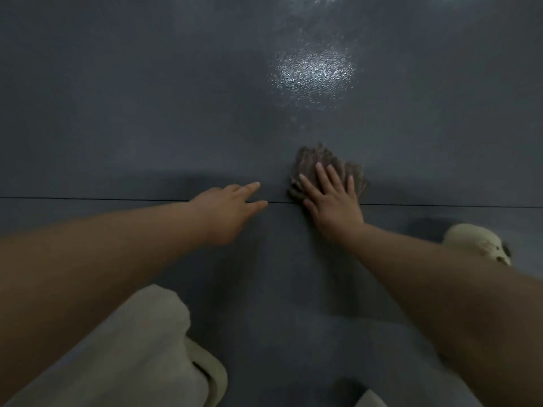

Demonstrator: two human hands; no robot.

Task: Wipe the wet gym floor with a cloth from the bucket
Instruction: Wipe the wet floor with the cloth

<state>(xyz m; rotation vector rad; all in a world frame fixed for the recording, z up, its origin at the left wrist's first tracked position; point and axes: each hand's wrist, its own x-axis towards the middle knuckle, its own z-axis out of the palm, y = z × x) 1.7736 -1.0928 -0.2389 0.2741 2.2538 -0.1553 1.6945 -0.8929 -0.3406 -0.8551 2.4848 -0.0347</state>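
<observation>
Gym floor: dark, textured, a wet sheen seen ahead; one seam crossed by both hands. Left hand: fingers straight, nothing held, tips at the seam. Right hand: pressed flat, fingers spread, on the cloth, no grip closed round it. Cloth: brown, crumpled, lying on the floor just past the seam. Judged soft, limp, damp, light; best taken by palm pressure or bunched at the middle.

Brown crumpled cloth lying flat on dark grey textured floor, beside a seam, wet sheen beyond
</observation>
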